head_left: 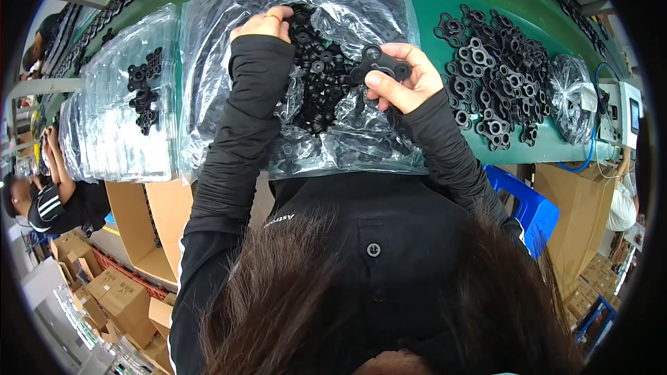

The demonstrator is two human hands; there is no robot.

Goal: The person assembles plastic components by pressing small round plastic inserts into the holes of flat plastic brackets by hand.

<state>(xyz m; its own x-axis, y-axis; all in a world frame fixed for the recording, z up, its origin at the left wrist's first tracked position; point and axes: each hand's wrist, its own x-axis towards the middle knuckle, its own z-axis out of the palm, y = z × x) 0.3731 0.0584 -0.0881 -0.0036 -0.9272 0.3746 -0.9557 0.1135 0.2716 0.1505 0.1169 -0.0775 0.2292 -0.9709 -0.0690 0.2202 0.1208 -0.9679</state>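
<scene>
My right hand [406, 80] pinches a black three-lobed part [379, 66] with round holes between thumb and fingers, above the right side of a large clear plastic bag [233, 7]. Through the bag's opening shows a heap of small round black caps [319, 90]. At the far left of that opening, my left hand [264, 26] is bent over the bag with its fingers curled. Its fingertips are partly hidden, so whatever they grip does not show.
Right of the bag, many black three-lobed parts [493, 73] lie piled on the green table [431, 0]. Clear plastic trays [118, 111] with some black parts stand left. A conveyor with parts runs behind. Cardboard boxes [142, 229] and a blue stool [524, 208] are below; co-workers sit left.
</scene>
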